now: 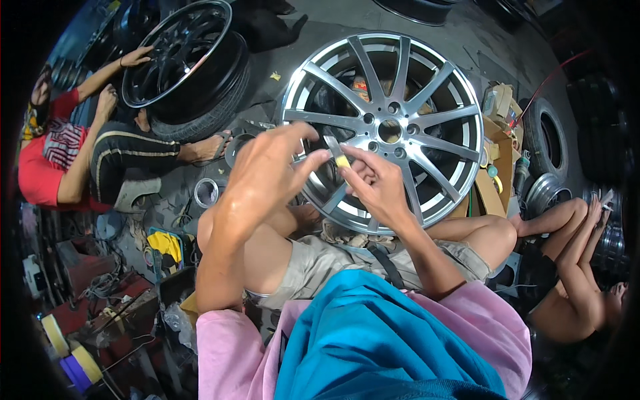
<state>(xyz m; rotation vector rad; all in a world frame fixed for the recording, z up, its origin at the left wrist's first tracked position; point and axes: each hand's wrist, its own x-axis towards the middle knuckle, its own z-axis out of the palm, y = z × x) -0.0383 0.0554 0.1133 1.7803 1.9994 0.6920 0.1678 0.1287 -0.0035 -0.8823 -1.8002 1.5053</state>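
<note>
My right hand (379,181) pinches a short flat grey blade with a yellow band (342,161) between thumb and fingers. Its exact kind is not clear. Close to its left side is my left hand (263,170), fingers curved and apart from the thumb, with nothing seen in its grasp. The left thumb tip comes close to the blade; whether it touches I cannot tell. Both hands are over the near left part of a large silver multi-spoke alloy wheel (389,110), which lies before my crossed legs.
At the far left a person in red (50,170) rests a hand on a black wheel rim (177,53) above a tyre (200,127). A cardboard box (497,150) and a tyre (548,133) stand right. Another person (567,293) sits lower right. Tape rolls (80,367) lie lower left.
</note>
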